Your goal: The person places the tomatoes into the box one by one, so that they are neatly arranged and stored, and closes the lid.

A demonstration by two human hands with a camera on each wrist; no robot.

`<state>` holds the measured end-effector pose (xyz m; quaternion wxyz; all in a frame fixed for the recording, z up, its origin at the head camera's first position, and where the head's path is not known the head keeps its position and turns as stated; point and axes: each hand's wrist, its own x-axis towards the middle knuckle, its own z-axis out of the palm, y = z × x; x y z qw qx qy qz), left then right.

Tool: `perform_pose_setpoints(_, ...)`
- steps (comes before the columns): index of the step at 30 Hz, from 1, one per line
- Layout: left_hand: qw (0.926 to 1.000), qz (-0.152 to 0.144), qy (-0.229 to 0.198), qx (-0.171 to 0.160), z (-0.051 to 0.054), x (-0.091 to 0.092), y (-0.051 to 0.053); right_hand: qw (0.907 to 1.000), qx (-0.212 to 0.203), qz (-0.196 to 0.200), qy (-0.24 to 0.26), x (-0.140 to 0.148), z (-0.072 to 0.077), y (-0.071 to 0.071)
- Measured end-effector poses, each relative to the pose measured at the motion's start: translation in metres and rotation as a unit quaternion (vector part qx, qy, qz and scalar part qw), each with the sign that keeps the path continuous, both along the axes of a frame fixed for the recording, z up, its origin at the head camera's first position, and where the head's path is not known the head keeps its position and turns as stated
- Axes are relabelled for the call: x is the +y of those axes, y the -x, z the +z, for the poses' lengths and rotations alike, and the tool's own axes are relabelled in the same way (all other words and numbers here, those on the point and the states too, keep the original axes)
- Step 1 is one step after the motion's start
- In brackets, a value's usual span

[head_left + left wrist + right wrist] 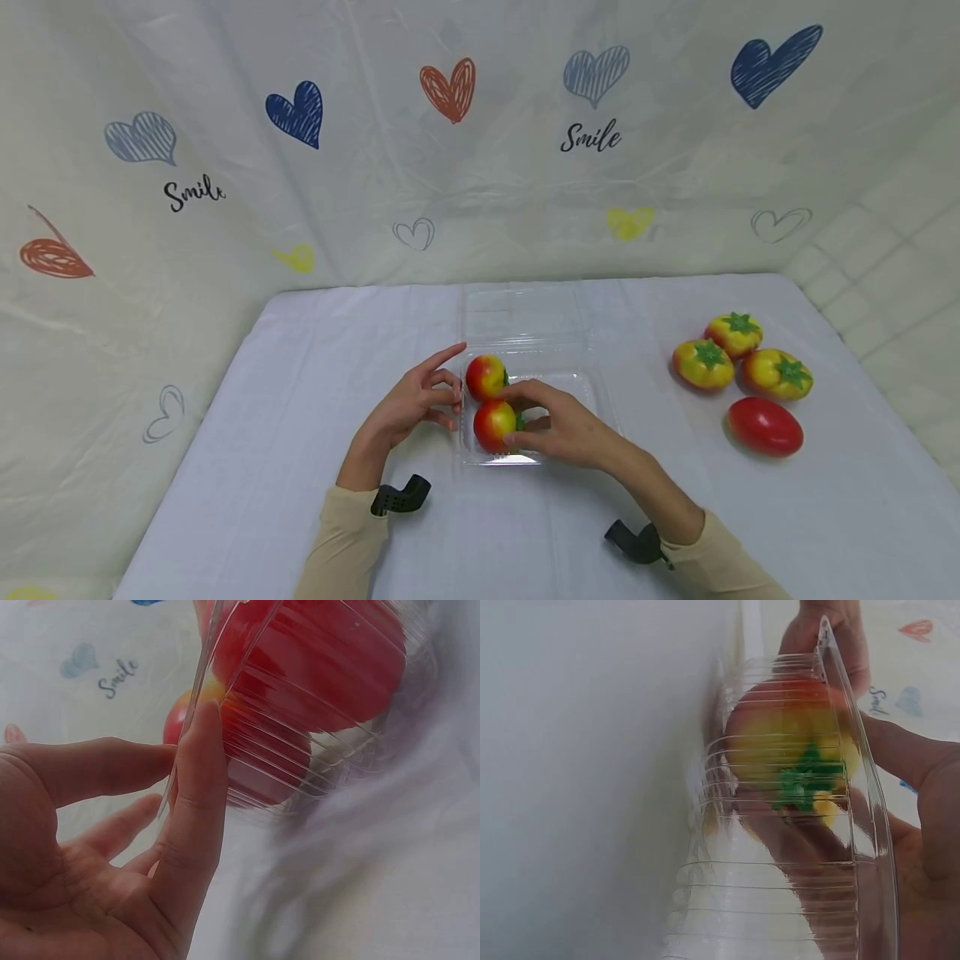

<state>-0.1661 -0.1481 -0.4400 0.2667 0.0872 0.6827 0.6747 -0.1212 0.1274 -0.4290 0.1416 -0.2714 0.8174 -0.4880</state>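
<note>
A clear plastic clamshell box (573, 385) lies on the table with its lid (525, 312) folded back. Two red-and-yellow toy fruits with green leafy caps, looking like persimmons, sit along its left side: a far persimmon (484, 376) and a near persimmon (492, 427). My right hand (568, 427) reaches in from the right and holds the near persimmon between thumb and fingers. At the box's left edge, my left hand (414, 398) pinches the rim; the left wrist view shows the clear rim (196, 690) between thumb and finger.
Right of the box stand three more persimmons (702, 364) in a cluster, with a smooth red oval fruit (765, 427) just in front of them. A white cloth covers the table (300, 392). Behind it hangs a curtain (510, 183) printed with hearts.
</note>
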Motion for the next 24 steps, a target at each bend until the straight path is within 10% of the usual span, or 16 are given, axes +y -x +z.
perform_pose_setpoints(24,1.0000,-0.001,0.003,0.002,-0.0007,0.0001,0.0003,0.9999,0.002,-0.009,0.009,-0.0058,-0.0019,-0.0002)
